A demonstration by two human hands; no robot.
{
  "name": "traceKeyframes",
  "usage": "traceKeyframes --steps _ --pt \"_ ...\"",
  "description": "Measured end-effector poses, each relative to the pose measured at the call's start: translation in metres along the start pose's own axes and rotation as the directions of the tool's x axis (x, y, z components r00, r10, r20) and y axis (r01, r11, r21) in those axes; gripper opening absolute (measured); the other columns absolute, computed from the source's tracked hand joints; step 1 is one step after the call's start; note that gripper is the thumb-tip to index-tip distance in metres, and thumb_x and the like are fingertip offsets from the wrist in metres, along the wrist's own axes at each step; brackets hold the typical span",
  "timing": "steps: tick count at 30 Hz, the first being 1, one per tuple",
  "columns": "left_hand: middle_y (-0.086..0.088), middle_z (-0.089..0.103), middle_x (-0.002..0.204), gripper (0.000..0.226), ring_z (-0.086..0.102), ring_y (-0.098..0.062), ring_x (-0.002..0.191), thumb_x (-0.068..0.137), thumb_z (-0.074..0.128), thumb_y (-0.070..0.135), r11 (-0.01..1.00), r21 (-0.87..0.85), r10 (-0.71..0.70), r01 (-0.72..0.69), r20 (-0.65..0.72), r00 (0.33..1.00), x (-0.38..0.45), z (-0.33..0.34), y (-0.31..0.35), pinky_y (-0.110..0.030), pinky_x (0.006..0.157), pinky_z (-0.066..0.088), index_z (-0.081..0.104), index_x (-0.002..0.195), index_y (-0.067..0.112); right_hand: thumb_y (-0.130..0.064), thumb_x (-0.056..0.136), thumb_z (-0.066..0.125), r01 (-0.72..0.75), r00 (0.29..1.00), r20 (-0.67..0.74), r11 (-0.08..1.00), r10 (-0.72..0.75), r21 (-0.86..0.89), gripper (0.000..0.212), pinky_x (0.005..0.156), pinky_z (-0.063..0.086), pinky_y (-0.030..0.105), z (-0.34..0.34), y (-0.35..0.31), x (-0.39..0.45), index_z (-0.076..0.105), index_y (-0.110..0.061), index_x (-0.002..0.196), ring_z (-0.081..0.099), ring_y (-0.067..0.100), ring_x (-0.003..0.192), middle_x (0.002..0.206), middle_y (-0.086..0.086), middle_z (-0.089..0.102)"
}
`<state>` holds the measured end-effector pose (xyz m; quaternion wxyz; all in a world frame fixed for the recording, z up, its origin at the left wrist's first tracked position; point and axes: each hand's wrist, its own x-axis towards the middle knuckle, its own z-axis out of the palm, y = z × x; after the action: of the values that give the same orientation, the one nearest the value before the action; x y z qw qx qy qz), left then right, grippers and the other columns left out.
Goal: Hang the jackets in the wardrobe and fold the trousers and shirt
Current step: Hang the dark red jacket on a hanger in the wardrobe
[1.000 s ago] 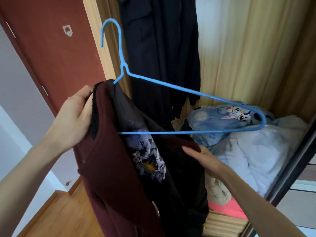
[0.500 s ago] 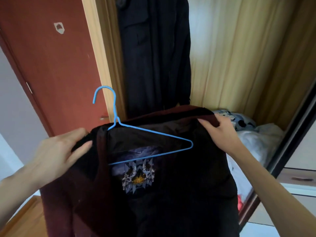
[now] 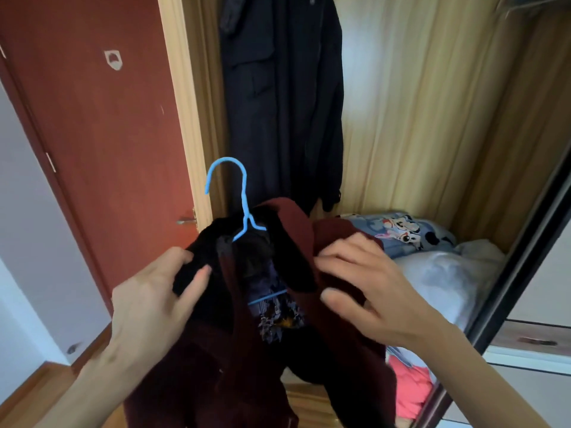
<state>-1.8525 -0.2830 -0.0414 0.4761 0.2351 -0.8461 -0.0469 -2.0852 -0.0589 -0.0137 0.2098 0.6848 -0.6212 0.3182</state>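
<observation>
Gripping maroon jacket (image 3: 247, 359) on blue hanger (image 3: 244, 208), left hand (image 3: 154, 301) clamped on black collar, right hand (image 3: 367, 291) pinching shoulder fabric.

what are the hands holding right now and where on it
Both hold the maroon jacket on the blue hanger: left hand grips its black collar, right hand its right shoulder.

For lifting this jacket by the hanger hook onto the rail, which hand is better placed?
Probably the left hand. It holds the maroon jacket at the collar just below the blue hanger hook. The right hand grips the far shoulder, farther from the hook, and can steady the cloth.
</observation>
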Motion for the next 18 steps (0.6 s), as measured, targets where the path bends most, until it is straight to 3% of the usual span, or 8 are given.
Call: traceKeyframes --steps 2,4,6,8,10,13,15,18 --pt "0.018 0.049 0.065 0.019 0.050 -0.007 0.051 0.102 0.060 0.039 0.999 -0.029 0.014 -0.015 -0.035 0.999 -0.002 -0.003 0.000 -0.017 0.053 0.033 0.055 0.090 0.025 -0.028 0.105 0.054 -0.005 0.996 -0.093 0.992 -0.007 -0.127 0.021 0.102 0.039 0.045 0.005 0.015 -0.004 0.072 -0.017 0.108 0.052 0.026 0.123 0.130 0.000 0.055" --pt "0.019 0.046 0.066 0.020 0.045 -0.004 0.050 0.097 0.055 0.041 0.997 -0.029 0.066 -0.068 -0.067 0.996 -0.001 -0.004 0.003 -0.013 0.056 0.031 0.055 0.091 0.023 -0.012 0.093 0.065 -0.092 0.984 -0.168 0.974 0.057 -0.207 0.013 0.102 0.040 0.048 0.014 0.028 -0.008 0.070 -0.014 0.105 0.051 0.031 0.127 0.133 0.010 0.051" --pt "0.014 0.052 0.070 0.027 0.047 -0.007 0.053 0.097 0.052 0.043 0.993 -0.007 0.120 -0.121 -0.082 0.989 0.002 -0.003 0.004 -0.023 0.054 0.035 0.058 0.093 0.018 -0.018 0.087 0.067 -0.116 0.982 -0.164 0.985 0.093 -0.132 0.020 0.097 0.043 0.041 0.015 0.035 -0.010 0.059 -0.020 0.106 0.053 0.021 0.122 0.129 0.004 0.051" --pt "0.006 0.062 0.078 0.030 0.056 -0.019 0.061 0.098 0.053 0.044 0.984 0.023 0.178 -0.177 -0.070 0.982 0.005 0.002 0.004 -0.033 0.058 0.041 0.060 0.096 0.015 -0.034 0.083 0.063 -0.232 0.967 -0.096 0.972 0.234 0.026 0.031 0.083 0.044 0.025 0.008 0.038 -0.006 0.041 -0.036 0.104 0.058 0.002 0.106 0.118 -0.014 0.055" --pt "0.003 0.064 0.082 0.031 0.054 -0.017 0.069 0.099 0.053 0.045 0.971 0.052 0.237 -0.234 -0.051 0.970 0.007 0.009 0.005 -0.031 0.064 0.038 0.062 0.098 0.015 -0.045 0.080 0.055 -0.318 0.945 0.066 0.947 0.320 -0.044 0.032 0.063 0.041 0.027 0.004 0.040 -0.003 0.030 -0.046 0.100 0.065 0.006 0.086 0.097 -0.018 0.061" --pt "0.002 0.063 0.082 0.035 0.047 -0.013 0.072 0.101 0.052 0.044 0.952 0.087 0.295 -0.292 -0.029 0.955 0.015 0.022 0.006 -0.029 0.065 0.030 0.066 0.096 0.012 -0.032 0.083 0.054 -0.310 0.935 0.164 0.949 0.316 -0.060 0.026 0.060 0.039 0.037 0.013 0.038 -0.008 0.043 -0.037 0.106 0.068 0.026 0.082 0.082 -0.012 0.068" --pt "0.000 0.065 0.085 0.037 0.049 -0.017 0.076 0.102 0.053 0.042 0.940 0.094 0.330 -0.327 -0.019 0.944 0.020 0.031 0.004 -0.029 0.069 0.026 0.068 0.096 0.009 -0.031 0.082 0.051 -0.352 0.933 0.090 0.936 0.350 0.010 0.025 0.064 0.049 0.044 0.017 0.035 -0.013 0.052 -0.031 0.107 0.067 0.030 0.082 0.080 -0.009 0.070" --pt "0.000 0.063 0.091 0.038 0.048 -0.018 0.081 0.103 0.054 0.043 0.921 0.090 0.381 -0.379 0.002 0.925 0.024 0.039 -0.004 -0.030 0.076 0.026 0.069 0.100 0.008 -0.026 0.083 0.059 -0.417 0.907 -0.007 0.903 0.420 0.102 0.013 0.066 0.052 0.052 0.021 0.035 -0.022 0.058 -0.026 0.096 0.065 0.028 0.072 0.071 -0.008 0.065"
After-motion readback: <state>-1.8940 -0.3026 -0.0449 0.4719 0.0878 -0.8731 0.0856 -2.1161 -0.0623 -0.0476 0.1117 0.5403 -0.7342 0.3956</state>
